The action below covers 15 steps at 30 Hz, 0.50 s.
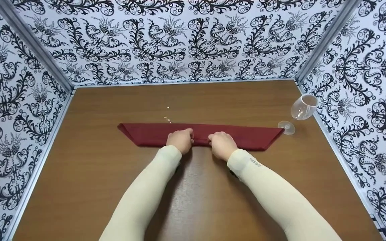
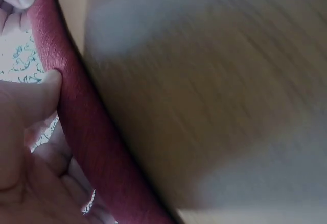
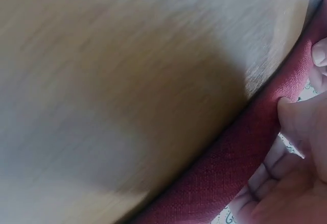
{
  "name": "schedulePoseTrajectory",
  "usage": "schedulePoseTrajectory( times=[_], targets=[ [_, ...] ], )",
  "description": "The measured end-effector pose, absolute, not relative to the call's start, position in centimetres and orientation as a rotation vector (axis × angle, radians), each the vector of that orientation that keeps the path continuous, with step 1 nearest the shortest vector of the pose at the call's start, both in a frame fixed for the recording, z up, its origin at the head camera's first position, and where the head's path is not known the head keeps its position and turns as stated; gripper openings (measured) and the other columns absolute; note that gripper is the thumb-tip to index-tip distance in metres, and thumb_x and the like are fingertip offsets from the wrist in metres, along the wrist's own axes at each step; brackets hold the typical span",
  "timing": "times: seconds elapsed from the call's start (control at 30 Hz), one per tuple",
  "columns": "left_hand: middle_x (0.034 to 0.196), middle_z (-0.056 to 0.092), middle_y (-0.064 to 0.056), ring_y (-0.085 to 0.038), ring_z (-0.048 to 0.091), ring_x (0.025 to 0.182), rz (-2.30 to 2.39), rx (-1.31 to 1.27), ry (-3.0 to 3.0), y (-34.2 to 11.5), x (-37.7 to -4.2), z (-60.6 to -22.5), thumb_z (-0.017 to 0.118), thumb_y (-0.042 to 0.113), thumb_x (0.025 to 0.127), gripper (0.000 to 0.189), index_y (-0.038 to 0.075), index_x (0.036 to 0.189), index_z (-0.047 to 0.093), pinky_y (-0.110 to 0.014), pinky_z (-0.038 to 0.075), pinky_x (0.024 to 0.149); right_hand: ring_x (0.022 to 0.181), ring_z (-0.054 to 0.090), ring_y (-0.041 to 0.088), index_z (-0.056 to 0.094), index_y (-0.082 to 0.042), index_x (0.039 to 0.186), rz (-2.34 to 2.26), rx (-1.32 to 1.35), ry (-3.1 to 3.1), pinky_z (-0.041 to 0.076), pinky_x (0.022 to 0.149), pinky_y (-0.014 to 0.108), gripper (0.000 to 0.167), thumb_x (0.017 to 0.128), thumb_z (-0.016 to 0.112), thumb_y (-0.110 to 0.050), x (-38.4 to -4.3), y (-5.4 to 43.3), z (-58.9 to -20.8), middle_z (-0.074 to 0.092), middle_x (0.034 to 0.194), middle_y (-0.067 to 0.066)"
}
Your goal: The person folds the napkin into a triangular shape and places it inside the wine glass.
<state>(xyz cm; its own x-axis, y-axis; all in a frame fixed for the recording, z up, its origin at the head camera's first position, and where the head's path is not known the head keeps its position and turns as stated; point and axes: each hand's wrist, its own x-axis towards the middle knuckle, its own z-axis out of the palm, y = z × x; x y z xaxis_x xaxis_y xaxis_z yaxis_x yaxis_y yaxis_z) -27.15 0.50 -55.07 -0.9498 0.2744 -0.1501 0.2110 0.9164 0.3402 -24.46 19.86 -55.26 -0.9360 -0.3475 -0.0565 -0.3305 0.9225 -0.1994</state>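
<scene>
A dark red cloth napkin [image 1: 149, 134], folded into a long narrow band with slanted ends, lies across the table. At the middle of its near edge my left hand [image 1: 180, 140] pinches the cloth, the thumb pressing on the fold in the left wrist view. A short way to the right, my right hand [image 1: 223, 144] grips the same edge between thumb and fingers. Up close, the near edge forms a rounded fold [image 2: 94, 132] along the tabletop. The right wrist view shows this fold [image 3: 225, 157] running under the right thumb.
A clear stemmed wine glass [image 1: 304, 107] stands at the right, its foot [image 1: 286, 128] beside the napkin's right tip. The brown wooden table [image 1: 112, 103] is enclosed by patterned black-and-white panels [image 1: 179, 36] at the back and sides.
</scene>
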Motion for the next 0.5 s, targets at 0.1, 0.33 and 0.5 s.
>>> schedulePoseTrajectory(
  times=[0.1,0.33,0.5],
  targets=[
    [0.103,0.077,-0.005,-0.033,0.072,0.105,0.377,0.430,2.975,0.7,-27.1,-55.5,0.072,0.023,0.098,0.003,0.020,0.099,0.074,-0.052,0.051,0.090,0.102,0.063,0.037,0.079,-0.012,0.097,-0.238,-0.520,3.050,0.051,0.093,0.051,0.009,0.095,0.071,-0.011,-24.5,19.8,-55.5,0.069,0.098,0.010],
    [0.099,0.073,-0.008,-0.032,0.069,0.097,0.092,0.615,3.120,0.9,-26.1,-56.2,0.058,0.016,0.100,0.024,0.017,0.095,0.081,-0.050,0.050,0.086,0.097,0.061,0.040,0.081,-0.004,0.100,-0.182,-0.585,3.084,0.054,0.088,0.052,0.022,0.102,0.059,-0.008,-23.7,19.6,-55.7,0.063,0.098,0.017],
    [0.101,0.073,-0.008,-0.032,0.069,0.097,0.034,0.643,3.129,0.8,-25.6,-56.0,0.061,0.021,0.095,0.022,0.013,0.095,0.082,-0.050,0.051,0.088,0.101,0.062,0.042,0.072,0.005,0.119,-0.052,-0.655,3.022,0.057,0.088,0.055,0.028,0.104,0.050,-0.004,-23.2,19.2,-55.7,0.065,0.107,0.021]
  ],
)
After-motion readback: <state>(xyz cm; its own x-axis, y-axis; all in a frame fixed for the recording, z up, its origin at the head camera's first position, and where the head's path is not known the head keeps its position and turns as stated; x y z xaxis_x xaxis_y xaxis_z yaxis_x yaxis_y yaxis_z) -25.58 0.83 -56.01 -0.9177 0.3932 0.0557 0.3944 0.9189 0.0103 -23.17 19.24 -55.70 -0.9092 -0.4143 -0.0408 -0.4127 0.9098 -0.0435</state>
